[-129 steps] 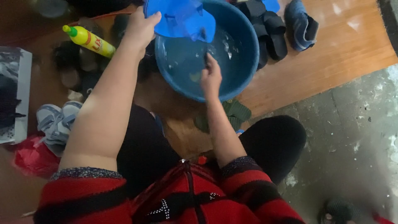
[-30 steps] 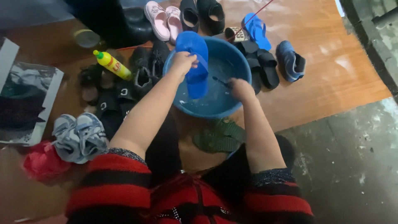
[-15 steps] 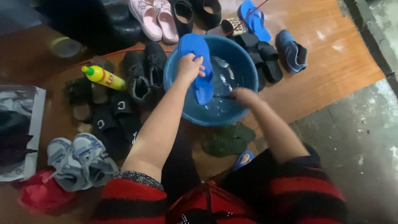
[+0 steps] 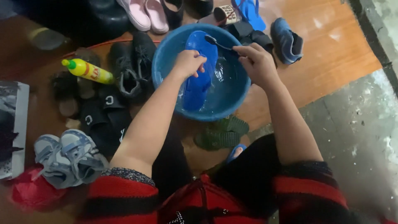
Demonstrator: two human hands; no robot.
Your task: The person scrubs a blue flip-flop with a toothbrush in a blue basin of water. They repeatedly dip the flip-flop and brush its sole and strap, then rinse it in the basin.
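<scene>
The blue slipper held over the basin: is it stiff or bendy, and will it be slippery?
The blue slipper, gripped by the left hand, looks thin and probably flexes. Standing in the basin's water, it is likely wet and slippery. It seems light.

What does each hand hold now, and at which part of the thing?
The left hand grips the blue slipper around its middle, over the blue basin. The right hand holds a dark brush by its handle end.
</scene>
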